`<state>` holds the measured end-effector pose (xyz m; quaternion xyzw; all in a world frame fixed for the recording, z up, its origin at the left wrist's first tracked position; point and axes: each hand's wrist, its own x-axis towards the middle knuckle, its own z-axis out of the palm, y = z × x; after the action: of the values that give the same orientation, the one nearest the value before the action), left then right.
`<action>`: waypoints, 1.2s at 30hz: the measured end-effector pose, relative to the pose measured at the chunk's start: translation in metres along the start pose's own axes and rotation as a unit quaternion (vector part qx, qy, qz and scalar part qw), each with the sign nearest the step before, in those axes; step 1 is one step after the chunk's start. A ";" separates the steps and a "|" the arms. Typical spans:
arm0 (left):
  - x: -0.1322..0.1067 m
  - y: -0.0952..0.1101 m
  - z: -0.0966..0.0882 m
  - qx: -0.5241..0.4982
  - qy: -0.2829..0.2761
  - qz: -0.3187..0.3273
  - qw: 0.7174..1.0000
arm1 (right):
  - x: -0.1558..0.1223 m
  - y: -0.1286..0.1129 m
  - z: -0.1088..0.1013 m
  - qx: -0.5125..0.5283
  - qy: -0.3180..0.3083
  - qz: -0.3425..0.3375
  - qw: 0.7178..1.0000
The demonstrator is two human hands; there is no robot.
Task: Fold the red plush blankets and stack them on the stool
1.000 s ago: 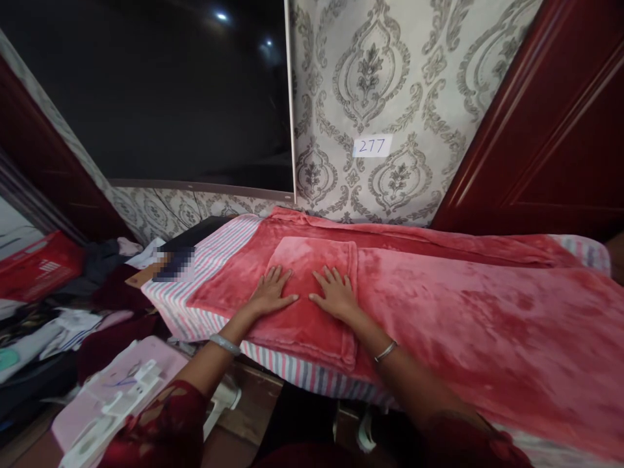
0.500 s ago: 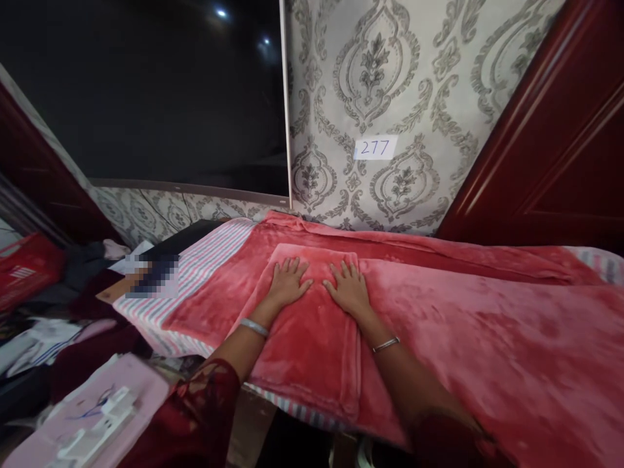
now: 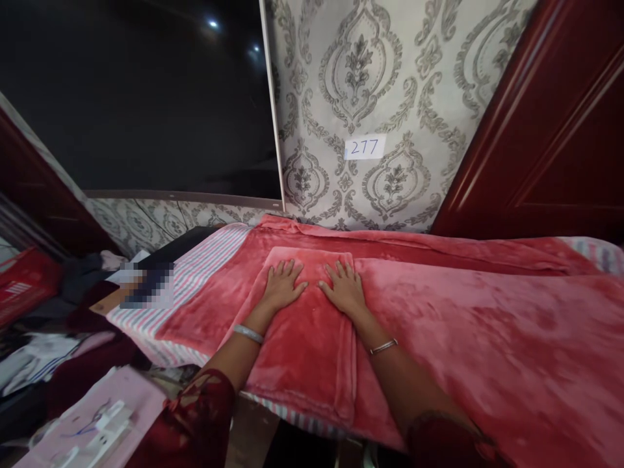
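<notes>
My elbows and upper arms run out of the bottom edge, and the near end of the folded cloth (image 3: 302,338) drops over the table's front where I cannot follow it. A blurred patch (image 3: 146,285) at the left hides whatever lies there, and the clutter beyond it is too dim to sort out.

The folded cloth is plush red fleece, a long rectangle with a thick stitched hem, lying on top of a wider blanket (image 3: 487,338) of the same soft pile. Under both is a striped sheet (image 3: 205,266) in pink, white and grey. Behind stand patterned wallpaper (image 3: 390,84) with a small paper label (image 3: 364,147) reading 277, and a dark screen (image 3: 146,91).

My left hand (image 3: 281,286) and right hand (image 3: 344,288) lie flat, palms down, fingers spread, gripping nothing, side by side on the far end of the folded cloth, thumbs nearly meeting.

Compared with half a second ago my hands sit in almost the same spot on the cloth; only the view has shifted slightly.
</notes>
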<state>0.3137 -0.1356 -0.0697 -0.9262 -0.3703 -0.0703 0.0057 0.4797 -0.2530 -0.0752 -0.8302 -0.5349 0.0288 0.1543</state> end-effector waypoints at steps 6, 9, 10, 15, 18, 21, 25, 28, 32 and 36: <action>0.014 -0.007 -0.020 -0.019 -0.049 0.025 0.998 | 0.014 -0.006 -0.025 0.001 0.018 0.008 1.000; 0.034 -0.012 -0.034 -0.018 -0.047 0.034 0.998 | 0.032 -0.009 -0.033 -0.015 0.029 -0.005 0.999; 0.041 -0.014 -0.035 -0.017 -0.050 0.032 0.998 | 0.037 -0.009 -0.032 -0.021 0.022 -0.008 0.999; 0.060 -0.021 -0.019 -0.019 -0.061 -0.012 0.998 | 0.048 0.003 -0.009 -0.033 -0.029 0.007 0.999; 0.060 -0.024 -0.006 -0.022 -0.046 -0.018 0.999 | 0.047 0.010 0.001 -0.033 -0.028 0.016 0.999; 0.060 -0.027 -0.002 -0.026 -0.050 -0.020 0.998 | 0.048 0.012 0.003 -0.036 -0.026 0.012 0.999; 0.063 -0.029 -0.001 -0.029 -0.056 -0.029 0.998 | 0.050 0.014 0.004 -0.028 -0.023 0.009 0.999; 0.065 -0.030 0.001 -0.039 -0.053 -0.028 0.997 | 0.050 0.015 0.005 -0.020 -0.021 0.011 1.000; 0.065 -0.030 0.002 -0.048 -0.051 -0.029 0.997 | 0.050 0.016 0.006 -0.012 -0.022 0.011 1.000; 0.063 -0.029 -0.006 -0.042 -0.060 -0.026 0.997 | 0.050 0.015 -0.001 -0.006 -0.033 0.012 0.999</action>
<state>0.3376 -0.0718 -0.0565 -0.9181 -0.3910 -0.0305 -0.0567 0.5148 -0.2140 -0.0728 -0.8363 -0.5297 0.0543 0.1310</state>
